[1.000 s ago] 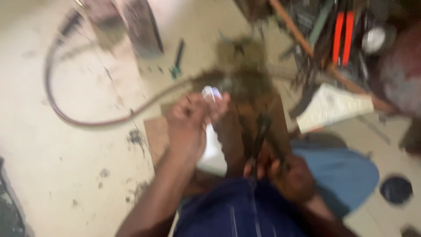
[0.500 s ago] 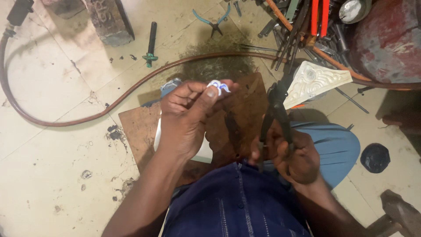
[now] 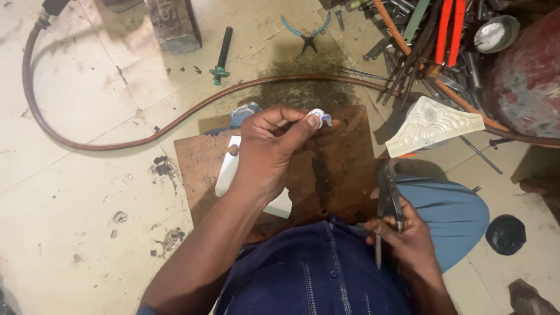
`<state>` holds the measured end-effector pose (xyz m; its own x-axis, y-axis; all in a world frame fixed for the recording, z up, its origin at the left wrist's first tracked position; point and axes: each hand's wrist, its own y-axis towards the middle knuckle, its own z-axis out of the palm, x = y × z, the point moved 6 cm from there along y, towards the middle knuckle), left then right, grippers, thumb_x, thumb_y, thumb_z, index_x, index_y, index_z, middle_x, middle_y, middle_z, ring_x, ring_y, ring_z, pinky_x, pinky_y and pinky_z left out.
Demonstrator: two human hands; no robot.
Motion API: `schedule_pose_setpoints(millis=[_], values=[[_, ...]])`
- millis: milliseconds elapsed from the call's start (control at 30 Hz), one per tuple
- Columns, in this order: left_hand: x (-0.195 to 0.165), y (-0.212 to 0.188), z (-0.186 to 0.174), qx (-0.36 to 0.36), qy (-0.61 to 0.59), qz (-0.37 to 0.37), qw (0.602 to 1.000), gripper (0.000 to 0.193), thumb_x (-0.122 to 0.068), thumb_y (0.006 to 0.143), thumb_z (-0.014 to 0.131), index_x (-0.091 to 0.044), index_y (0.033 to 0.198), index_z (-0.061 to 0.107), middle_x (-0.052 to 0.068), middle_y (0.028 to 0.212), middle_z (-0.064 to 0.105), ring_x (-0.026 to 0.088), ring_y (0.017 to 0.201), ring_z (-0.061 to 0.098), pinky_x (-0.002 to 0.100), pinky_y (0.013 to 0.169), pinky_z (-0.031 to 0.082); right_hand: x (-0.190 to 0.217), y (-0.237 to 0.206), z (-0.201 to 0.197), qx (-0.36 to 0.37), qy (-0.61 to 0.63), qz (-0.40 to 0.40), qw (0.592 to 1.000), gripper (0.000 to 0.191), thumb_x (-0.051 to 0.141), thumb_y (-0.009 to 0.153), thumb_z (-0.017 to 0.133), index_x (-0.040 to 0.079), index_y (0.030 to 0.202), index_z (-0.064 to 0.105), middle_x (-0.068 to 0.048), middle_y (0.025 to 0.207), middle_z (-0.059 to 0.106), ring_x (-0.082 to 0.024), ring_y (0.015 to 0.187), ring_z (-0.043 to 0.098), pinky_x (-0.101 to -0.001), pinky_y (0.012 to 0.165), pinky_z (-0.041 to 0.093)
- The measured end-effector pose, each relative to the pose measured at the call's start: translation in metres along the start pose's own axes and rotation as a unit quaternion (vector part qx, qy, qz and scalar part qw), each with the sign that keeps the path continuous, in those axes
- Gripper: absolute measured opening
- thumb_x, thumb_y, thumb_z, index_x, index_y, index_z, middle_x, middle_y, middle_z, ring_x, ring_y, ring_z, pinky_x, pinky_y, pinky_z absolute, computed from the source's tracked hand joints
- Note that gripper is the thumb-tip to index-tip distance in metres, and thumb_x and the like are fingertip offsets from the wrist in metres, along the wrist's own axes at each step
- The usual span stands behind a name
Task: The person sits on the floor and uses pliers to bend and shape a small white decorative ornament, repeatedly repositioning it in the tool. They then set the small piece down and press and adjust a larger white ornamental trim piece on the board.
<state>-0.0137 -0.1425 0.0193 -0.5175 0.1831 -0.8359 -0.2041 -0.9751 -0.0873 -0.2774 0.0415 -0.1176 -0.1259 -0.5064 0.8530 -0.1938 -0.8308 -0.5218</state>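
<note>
Left hand (image 3: 265,154) pinches small white piece (image 3: 319,117) over brown board (image 3: 344,175), right hand (image 3: 402,236) grips pliers (image 3: 388,195) beside board, piece apparently not yet worked.

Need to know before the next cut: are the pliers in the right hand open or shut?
Shut, as far as shows: the right hand grips the pliers with both handles together, tips pointing up.

The stained tiled floor (image 3: 76,192) carries a brown board (image 3: 344,175), a curving hose (image 3: 116,137), teal pliers (image 3: 304,32) and a white moulded piece (image 3: 434,125).

Small white piece (image 3: 319,116) pinched aloft, dark pliers (image 3: 389,195) gripped upright
</note>
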Motion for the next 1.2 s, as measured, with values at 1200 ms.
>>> schedule_pose_setpoints(millis=[1200], values=[[-0.006, -0.024, 0.009, -0.076, -0.03, 0.068, 0.994, 0.01, -0.001, 0.102, 0.062, 0.002, 0.093, 0.067, 0.023, 0.112, 0.075, 0.026, 0.108, 0.075, 0.039, 0.094, 0.064, 0.115, -0.018, 0.112, 0.176, -0.072, -0.167, 0.967, 0.04, 0.028, 0.099, 0.059, -0.001, 0.126, 0.064, -0.007, 0.097, 0.076, -0.013, 0.082, 0.07, -0.0283, 0.076, 0.058]])
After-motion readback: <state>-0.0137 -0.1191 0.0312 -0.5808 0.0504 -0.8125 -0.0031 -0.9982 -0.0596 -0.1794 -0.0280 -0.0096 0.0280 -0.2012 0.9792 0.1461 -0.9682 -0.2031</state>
